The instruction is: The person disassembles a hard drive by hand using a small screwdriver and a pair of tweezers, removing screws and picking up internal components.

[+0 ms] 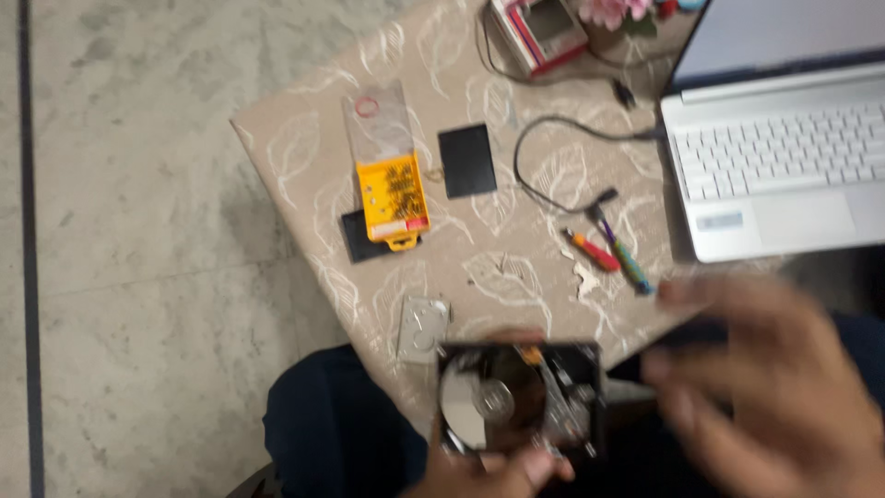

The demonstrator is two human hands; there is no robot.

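The left hand (pixel 502 466) sat at the near edge of the view, only its fingers showing, and they were closed around the near side of an opened hard drive (pixel 519 398). The drive was held flat, face up, just off the near edge of the table (pixel 295 148), above the person's dark-clothed lap. Its shiny round platter (pixel 484 398) lay on the left side of the black case, and the metal arm and other parts lay on the right.

The right hand (pixel 774 387) hung to the right of the drive, heavily blurred. Its fingers looked spread, and a dark thing showed by them, but I could not tell whether they gripped it.

On the table just left of and beyond the drive lay a flat grey metal cover (pixel 422 327). Farther off stood a yellow case of screwdriver bits (pixel 393 195) with its clear lid (pixel 376 122) folded open on the far side, resting partly on a small black square (pixel 355 238). A second black square (pixel 466 160) lay just to its right. Two small screwdrivers, one with a red and orange handle (pixel 593 252) and one with a green and blue handle (pixel 629 261), lay side by side in the middle. A black cable (pixel 544 129) looped beyond them toward a white laptop (pixel 784 157) at the far right. A small red and white device (pixel 542 29) and some pink flowers (pixel 613 11) were at the far edge.
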